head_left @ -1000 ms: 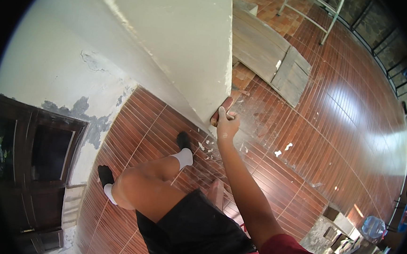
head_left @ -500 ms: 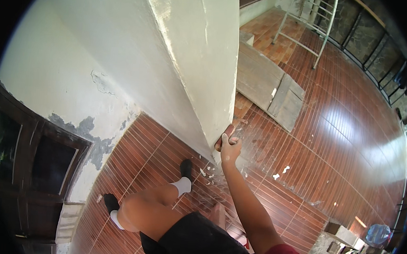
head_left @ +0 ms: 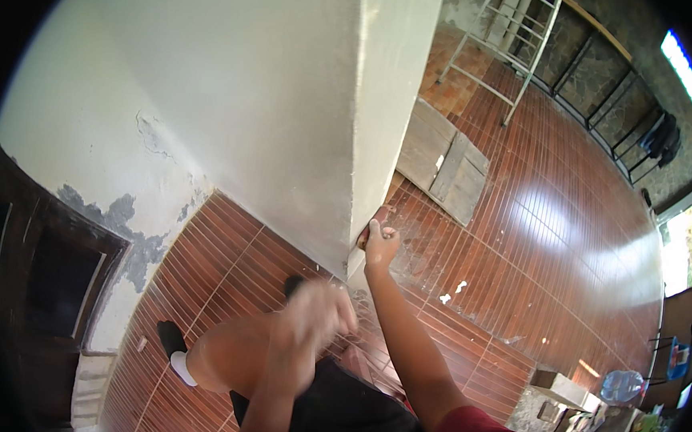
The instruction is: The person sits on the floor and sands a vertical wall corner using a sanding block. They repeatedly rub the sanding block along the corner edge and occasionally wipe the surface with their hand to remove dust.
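At frame centre, right hand (head_left: 381, 248) closed around a reddish-brown block (head_left: 381, 214), block against the right edge of the pale pillar (head_left: 382, 98), near its foot. Lower centre: left hand (head_left: 316, 317), blurred, in front of the bent leg (head_left: 232, 348); cannot tell if open or closed. Right of pillar: weathered wooden board (head_left: 425, 145) on red-brown floor (head_left: 510, 272).

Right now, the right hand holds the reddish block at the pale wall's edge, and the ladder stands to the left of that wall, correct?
Not quite: in the head view the ladder stands to the right of the pale wall. The right hand does hold the reddish block at its edge.
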Tool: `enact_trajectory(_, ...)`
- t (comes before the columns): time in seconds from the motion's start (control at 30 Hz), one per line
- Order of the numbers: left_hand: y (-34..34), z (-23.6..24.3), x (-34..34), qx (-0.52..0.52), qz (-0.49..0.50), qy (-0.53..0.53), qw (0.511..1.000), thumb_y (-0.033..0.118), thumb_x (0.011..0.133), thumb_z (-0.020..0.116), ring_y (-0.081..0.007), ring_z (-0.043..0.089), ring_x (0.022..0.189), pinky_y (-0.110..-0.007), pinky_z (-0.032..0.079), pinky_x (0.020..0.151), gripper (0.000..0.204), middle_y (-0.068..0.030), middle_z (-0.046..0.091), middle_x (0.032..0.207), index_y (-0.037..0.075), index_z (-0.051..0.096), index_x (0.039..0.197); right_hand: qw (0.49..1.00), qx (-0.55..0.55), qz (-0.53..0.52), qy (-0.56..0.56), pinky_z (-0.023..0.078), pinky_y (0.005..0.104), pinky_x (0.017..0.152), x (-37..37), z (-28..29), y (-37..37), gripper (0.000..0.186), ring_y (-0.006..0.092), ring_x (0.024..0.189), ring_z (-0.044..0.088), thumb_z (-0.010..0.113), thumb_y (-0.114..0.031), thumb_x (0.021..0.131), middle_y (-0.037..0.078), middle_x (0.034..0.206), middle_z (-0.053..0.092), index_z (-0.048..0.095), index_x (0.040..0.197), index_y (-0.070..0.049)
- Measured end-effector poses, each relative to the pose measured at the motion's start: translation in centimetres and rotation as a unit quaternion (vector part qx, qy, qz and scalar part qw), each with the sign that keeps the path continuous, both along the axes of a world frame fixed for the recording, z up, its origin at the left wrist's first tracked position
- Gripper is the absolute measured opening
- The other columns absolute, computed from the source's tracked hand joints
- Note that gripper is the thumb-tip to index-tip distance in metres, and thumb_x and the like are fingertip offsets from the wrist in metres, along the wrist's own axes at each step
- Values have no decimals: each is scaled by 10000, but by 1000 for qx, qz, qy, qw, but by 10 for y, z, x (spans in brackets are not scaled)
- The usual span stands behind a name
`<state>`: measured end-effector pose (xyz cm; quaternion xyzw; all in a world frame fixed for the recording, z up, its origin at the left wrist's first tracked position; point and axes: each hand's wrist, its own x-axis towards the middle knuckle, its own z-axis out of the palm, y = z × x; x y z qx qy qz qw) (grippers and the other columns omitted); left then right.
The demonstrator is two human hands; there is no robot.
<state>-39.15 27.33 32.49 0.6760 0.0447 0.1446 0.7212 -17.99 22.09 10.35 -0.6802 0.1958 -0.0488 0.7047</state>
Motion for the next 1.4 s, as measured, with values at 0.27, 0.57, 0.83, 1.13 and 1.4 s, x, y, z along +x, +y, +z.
enact_trajectory(0.27,34,-113,56,52,139,173,974,239,970,643,-197,636,695,-346,521,672,552,-107,623,832,-58,418,1378,998,38,39,10,473,272,552,1,11,2,249,112,631,580,747,-173,897,44,762,608,531,899,-49)
enact_trajectory(0.57,30,-50,11,22,141,112,983,200,960,665,-164,654,772,-331,524,712,333,-82,666,848,-57,614,1167,997,-19,68,32,496,329,720,13,3,0,346,172,761,583,794,-236,864,92,879,615,524,913,-25)
enact_trajectory(0.83,-50,154,-101,-329,-149,-266,894,406,1000,588,-267,612,789,-364,509,707,395,-169,594,913,15,638,1024,996,-77,32,-19,495,308,750,-4,17,-1,360,162,815,584,804,-277,842,64,876,602,559,931,-29)
enact_trajectory(1.13,-119,144,-76,-532,-289,-317,730,262,888,800,-185,638,732,-225,542,631,352,-190,594,983,-72,715,962,996,-85,-22,-13,499,336,786,2,24,4,420,198,826,594,827,-319,808,82,878,609,573,967,-25)
enact_trajectory(1.4,-156,148,-60,-634,-164,-189,731,243,885,804,-187,620,730,-229,544,643,333,-198,584,997,-62,697,963,998,20,5,-53,509,381,836,9,29,-5,446,254,874,641,810,-299,814,153,947,647,555,1026,0)
